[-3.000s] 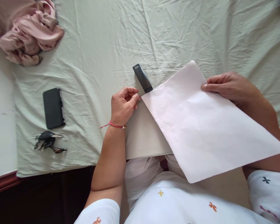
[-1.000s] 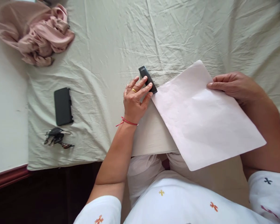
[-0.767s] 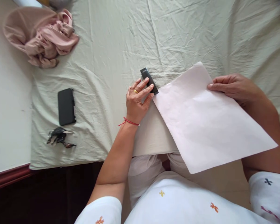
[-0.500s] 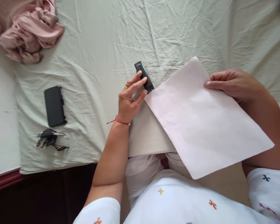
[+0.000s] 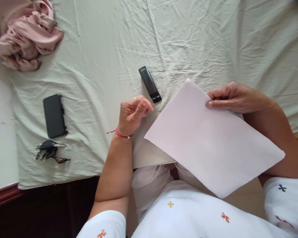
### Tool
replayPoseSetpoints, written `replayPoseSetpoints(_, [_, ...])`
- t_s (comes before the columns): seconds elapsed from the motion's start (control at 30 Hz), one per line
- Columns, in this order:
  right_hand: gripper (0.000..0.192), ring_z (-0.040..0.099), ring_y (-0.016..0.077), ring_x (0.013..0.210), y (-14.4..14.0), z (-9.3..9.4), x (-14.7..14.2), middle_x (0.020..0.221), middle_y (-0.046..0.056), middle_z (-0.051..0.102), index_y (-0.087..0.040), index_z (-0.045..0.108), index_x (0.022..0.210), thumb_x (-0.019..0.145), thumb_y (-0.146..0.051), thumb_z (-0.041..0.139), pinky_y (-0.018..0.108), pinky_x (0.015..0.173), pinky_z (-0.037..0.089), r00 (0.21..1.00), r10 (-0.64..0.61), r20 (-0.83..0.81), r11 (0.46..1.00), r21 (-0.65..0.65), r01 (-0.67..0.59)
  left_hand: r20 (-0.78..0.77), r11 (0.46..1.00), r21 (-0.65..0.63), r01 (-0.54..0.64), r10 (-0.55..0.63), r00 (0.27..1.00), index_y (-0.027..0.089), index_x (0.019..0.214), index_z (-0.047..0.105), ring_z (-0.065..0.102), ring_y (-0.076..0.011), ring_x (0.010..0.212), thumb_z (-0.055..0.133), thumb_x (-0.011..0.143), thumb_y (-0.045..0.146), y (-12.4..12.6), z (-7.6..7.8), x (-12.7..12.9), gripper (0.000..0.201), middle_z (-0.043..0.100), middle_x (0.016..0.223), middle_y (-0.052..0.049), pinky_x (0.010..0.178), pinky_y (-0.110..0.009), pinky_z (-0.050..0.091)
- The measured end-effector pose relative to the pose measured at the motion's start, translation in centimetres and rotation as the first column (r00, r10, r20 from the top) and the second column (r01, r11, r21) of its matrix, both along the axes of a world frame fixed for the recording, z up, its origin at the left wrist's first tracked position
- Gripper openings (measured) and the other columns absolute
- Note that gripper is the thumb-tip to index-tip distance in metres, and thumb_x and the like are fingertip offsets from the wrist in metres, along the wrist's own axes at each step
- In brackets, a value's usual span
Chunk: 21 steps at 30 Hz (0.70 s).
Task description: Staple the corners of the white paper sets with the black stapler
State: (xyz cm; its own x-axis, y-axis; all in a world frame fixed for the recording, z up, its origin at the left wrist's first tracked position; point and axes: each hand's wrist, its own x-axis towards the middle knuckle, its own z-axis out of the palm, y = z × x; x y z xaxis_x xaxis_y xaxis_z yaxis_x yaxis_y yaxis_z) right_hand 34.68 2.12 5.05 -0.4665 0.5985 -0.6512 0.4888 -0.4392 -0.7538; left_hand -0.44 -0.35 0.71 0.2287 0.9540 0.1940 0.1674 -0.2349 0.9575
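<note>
Head view: wrinkled pale sheet (image 5: 109,43) covers the surface; right hand (image 5: 234,98) pinches paper (image 5: 211,142), left hand (image 5: 132,112) loosely curled, empty.

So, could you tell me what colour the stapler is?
The stapler is black, seen in the head view.

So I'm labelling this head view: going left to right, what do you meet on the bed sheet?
Pink cloth → black phone case → left hand → black stapler → paper sheet, held by the right hand.
</note>
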Motion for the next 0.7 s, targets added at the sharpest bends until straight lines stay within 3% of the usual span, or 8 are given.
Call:
replayPoseSetpoints(0.1, [0.072,0.045,-0.0085,0.068,0.1,-0.2,-0.1,0.081,0.004,0.062,-0.005,0.067,0.103,0.074,-0.070,0.075,0.002,0.062,0.029,0.995,0.096,0.021,0.995,-0.017,-0.095,-0.059,0.972,-0.015,0.234,-0.234,0.970,0.019,0.077,0.076,0.052,-0.0123,0.060,0.062,0.102,0.064,-0.3,0.8,0.7,0.053,0.068,0.074,-0.006,0.057,-0.030,0.041])
replayPoseSetpoints(0.17, [0.075,0.045,-0.0079,0.066,0.1,-0.3,-0.1,0.078,0.004,0.059,-0.003,0.064,0.098,0.075,-0.075,0.072,0.003,0.062,0.030,0.988,0.151,0.022,0.989,0.003,-0.151,-0.109,0.945,-0.090,0.316,-0.325,0.940,0.017,0.084,0.075,0.052,-0.0130,0.063,0.067,0.096,0.068,-0.6,1.2,1.2,0.052,0.063,0.072,-0.004,0.057,-0.029,0.040])
replayPoseSetpoints(0.23, [0.076,0.047,-0.0068,0.066,0.1,-0.4,-0.1,0.077,0.004,0.057,-0.002,0.062,0.095,0.075,-0.075,0.072,0.004,0.061,0.033,0.982,0.187,0.014,0.982,0.015,-0.188,-0.163,0.921,-0.181,0.345,-0.374,0.913,0.017,0.090,0.073,0.047,-0.0118,0.061,0.075,0.090,0.067,-0.8,1.6,1.6,0.050,0.056,0.070,0.000,0.054,-0.027,0.036])
replayPoseSetpoints(0.33, [0.075,0.047,-0.0056,0.065,0.0,-0.4,-0.2,0.075,0.004,0.055,-0.002,0.060,0.090,0.071,-0.073,0.076,0.005,0.060,0.033,0.979,0.202,0.006,0.979,0.023,-0.202,-0.245,0.899,-0.220,0.379,-0.427,0.871,0.017,0.088,0.068,0.042,-0.0098,0.058,0.079,0.089,0.057,-0.9,2.1,1.9,0.041,0.051,0.068,0.003,0.051,-0.025,0.031])
replayPoseSetpoints(0.43, [0.076,0.043,-0.0069,0.065,-0.1,-0.4,-0.2,0.072,0.004,0.051,-0.002,0.057,0.085,0.069,-0.073,0.078,0.006,0.060,0.032,0.980,0.199,0.014,0.979,0.036,-0.199,-0.286,0.868,-0.210,0.451,-0.495,0.820,0.018,0.073,0.057,0.040,-0.0082,0.054,0.068,0.096,0.045,-1.0,2.2,2.0,0.037,0.048,0.063,0.004,0.050,-0.024,0.029])
replayPoseSetpoints(0.57, [0.073,0.044,-0.0066,0.066,0.0,-0.5,-0.3,0.074,0.004,0.053,-0.003,0.060,0.089,0.070,-0.071,0.078,0.007,0.060,0.033,0.979,0.204,0.016,0.978,0.028,-0.204,-0.296,0.833,-0.244,0.497,-0.552,0.780,0.018,0.061,0.039,0.034,-0.0069,0.050,0.057,0.102,0.042,-1.0,2.1,1.8,0.050,0.038,0.056,0.004,0.048,-0.023,0.027])
replayPoseSetpoints(0.7, [0.075,0.053,-0.0050,0.071,0.1,-0.7,-0.3,0.083,0.004,0.061,-0.005,0.063,0.104,0.072,-0.071,0.077,0.006,0.064,0.037,0.980,0.197,-0.006,0.980,0.014,-0.197,-0.239,0.827,-0.369,0.424,-0.525,0.817,0.018,0.063,0.048,0.039,-0.0082,0.053,0.058,0.102,0.052,-0.9,2.1,1.5,0.053,0.044,0.058,0.003,0.047,-0.021,0.031])
